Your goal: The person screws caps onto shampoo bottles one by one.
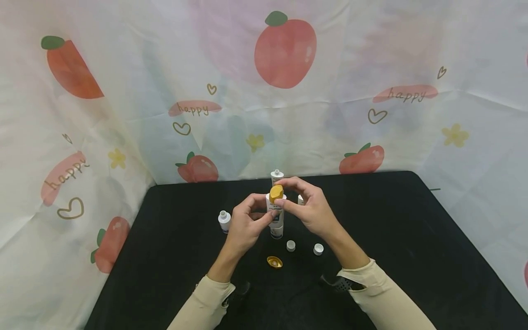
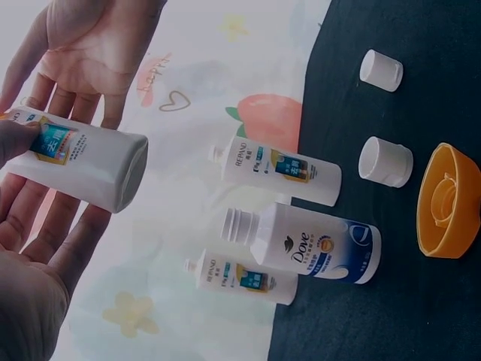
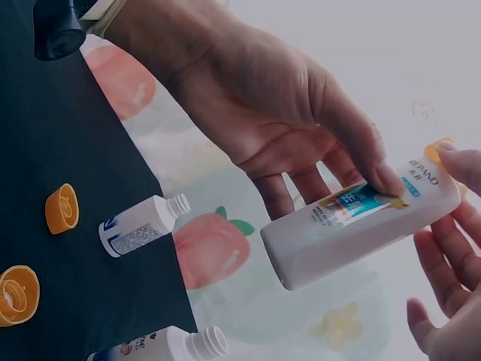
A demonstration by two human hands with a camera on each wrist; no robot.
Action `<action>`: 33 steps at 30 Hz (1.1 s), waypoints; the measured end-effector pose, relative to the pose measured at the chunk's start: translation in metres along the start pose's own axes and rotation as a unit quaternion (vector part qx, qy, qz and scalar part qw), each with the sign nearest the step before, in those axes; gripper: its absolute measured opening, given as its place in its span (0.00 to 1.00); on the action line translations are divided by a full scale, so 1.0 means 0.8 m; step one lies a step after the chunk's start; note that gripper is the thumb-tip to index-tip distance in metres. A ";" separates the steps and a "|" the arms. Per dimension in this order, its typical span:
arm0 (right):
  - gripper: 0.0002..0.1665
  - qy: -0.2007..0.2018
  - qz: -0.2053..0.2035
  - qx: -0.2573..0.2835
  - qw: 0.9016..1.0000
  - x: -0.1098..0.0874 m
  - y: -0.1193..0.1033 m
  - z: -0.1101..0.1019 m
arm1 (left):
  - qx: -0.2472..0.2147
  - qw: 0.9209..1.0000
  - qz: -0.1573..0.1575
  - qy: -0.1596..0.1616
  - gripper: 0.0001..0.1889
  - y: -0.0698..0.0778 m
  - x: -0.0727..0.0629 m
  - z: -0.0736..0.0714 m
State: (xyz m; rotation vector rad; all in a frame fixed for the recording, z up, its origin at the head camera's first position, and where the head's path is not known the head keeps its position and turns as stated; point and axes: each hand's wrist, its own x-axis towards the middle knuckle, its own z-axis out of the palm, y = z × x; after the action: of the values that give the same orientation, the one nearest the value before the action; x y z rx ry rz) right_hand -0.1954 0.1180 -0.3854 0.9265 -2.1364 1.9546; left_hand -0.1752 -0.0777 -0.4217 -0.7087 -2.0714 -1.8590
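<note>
The left hand [image 1: 246, 223] grips the white bottle [image 1: 275, 211] at table centre. The right hand [image 1: 308, 207] pinches the yellow cap [image 1: 276, 193] on its neck. A second yellow cap [image 1: 274, 261] lies at 6 o'clock.

Bottle [image 1: 275, 207] held between hands above table [image 1: 412, 238]; caps [image 1: 290, 245] in front, another bottle [image 1: 224, 221] to the left.

Hanging across the upper frame and down the left: a pale cloth backdrop [image 1: 371, 55] printed with peaches, hearts, flowers and "happy". Filling the lower middle: a black-covered table [image 1: 412, 238], lying under soft, even light.
</note>
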 end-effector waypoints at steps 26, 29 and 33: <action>0.22 0.053 -0.003 -0.043 0.998 0.002 -0.002 0.008 | 0.012 0.999 0.004 0.031 0.15 0.000 0.002 0.004; 0.21 0.058 0.000 -0.053 0.997 0.002 -0.001 0.009 | 0.012 0.999 0.003 0.030 0.15 0.000 0.001 0.005; 0.22 0.043 0.009 -0.067 0.997 0.001 -0.001 0.005 | 0.005 1.000 0.000 0.022 0.15 0.000 0.000 0.004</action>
State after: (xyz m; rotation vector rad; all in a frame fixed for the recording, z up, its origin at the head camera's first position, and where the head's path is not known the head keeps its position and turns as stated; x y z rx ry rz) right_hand -0.1942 0.1138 -0.3846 0.7898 -2.2029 1.7980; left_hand -0.1749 -0.0746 -0.4217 -0.6604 -2.0526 -1.8451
